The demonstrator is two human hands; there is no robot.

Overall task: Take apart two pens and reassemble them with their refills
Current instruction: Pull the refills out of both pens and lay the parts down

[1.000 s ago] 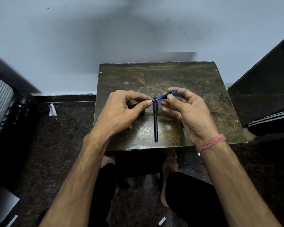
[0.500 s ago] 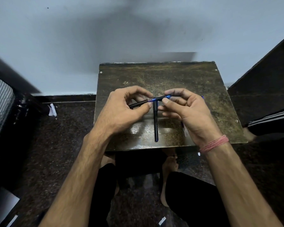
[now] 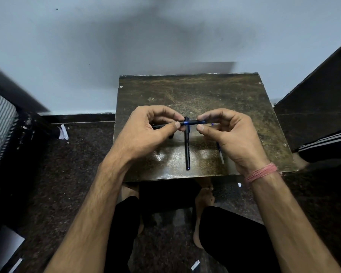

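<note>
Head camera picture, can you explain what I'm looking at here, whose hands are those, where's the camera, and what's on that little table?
There is no machine here. A person wears a wide-angle camera on the head, so you look forward and down along their own arms. The left hand and right hand meet above a small, worn dark table that stands on a speckled dark floor against a pale wall. Together the hands hold a dark pen sideways, each pinching one end; blue shows at its middle and right end. A second dark pen lies on the table, pointing toward the person. A thin refill lies beside the right hand, partly hidden. The right wrist wears a pink thread band.
</note>
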